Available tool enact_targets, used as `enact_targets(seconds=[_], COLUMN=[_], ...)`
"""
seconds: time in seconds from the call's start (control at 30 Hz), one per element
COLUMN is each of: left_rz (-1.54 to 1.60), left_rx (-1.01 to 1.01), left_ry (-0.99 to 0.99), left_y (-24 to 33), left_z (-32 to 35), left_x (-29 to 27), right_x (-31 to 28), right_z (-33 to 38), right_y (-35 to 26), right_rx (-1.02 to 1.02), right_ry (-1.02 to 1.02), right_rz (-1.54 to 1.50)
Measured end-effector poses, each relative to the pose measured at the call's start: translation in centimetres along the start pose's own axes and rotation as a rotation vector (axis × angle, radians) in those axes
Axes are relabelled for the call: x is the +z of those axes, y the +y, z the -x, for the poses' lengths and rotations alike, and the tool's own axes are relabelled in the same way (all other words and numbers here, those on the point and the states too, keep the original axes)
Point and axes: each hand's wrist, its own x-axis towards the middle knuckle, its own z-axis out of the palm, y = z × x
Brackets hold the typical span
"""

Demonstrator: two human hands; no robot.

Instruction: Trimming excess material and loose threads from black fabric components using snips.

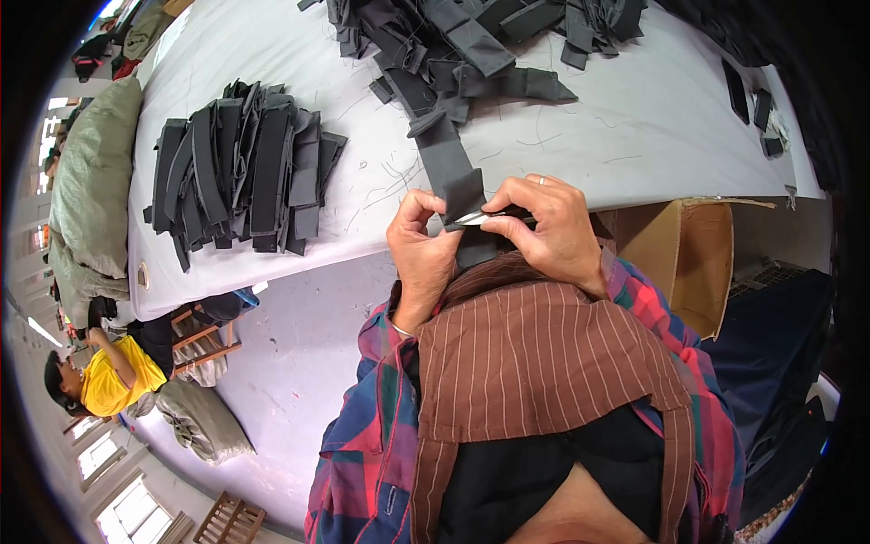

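Note:
My left hand (424, 238) pinches the near end of a dark grey fabric strip (446, 161) at the table's front edge. The strip runs away from me toward a loose heap of similar dark strips (453, 54). In my right hand (551, 225) is a pair of small thread snips (471, 218), their silver blades against the fabric by my left fingertips. The handle is mostly hidden by my fingers. Below my hands, a dark cloth piece (477, 247) hangs over my brown striped apron (544, 363).
Stacked dark strips (245, 168) lie on the left of the white-covered table (362, 218). Loose threads are scattered over the cover. A phone-like black object (735, 92) lies at the far right. Below stands an open cardboard box (707, 263). A person in yellow (118, 376) sits at left.

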Motion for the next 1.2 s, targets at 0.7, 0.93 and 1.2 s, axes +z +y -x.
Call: enact_targets(seconds=[0.7, 0.93, 1.2], left_rz=[-0.092, 0.637, 0.447], left_rx=[-0.134, -0.293, -0.306], left_ry=[-0.058, -0.220, -0.120], left_y=[-1.5, 2.2, 0.8], left_z=[-0.4, -0.1, 0.1], left_x=[-0.9, 0.8, 0.3], right_x=[0.9, 1.1, -0.9], right_z=[0.7, 1.2, 1.2], right_y=[1.1, 1.7, 1.7], right_rx=[0.083, 0.028, 0.054], right_ry=[-0.045, -0.028, 0.023], right_rz=[-0.498, -0.346, -0.216])
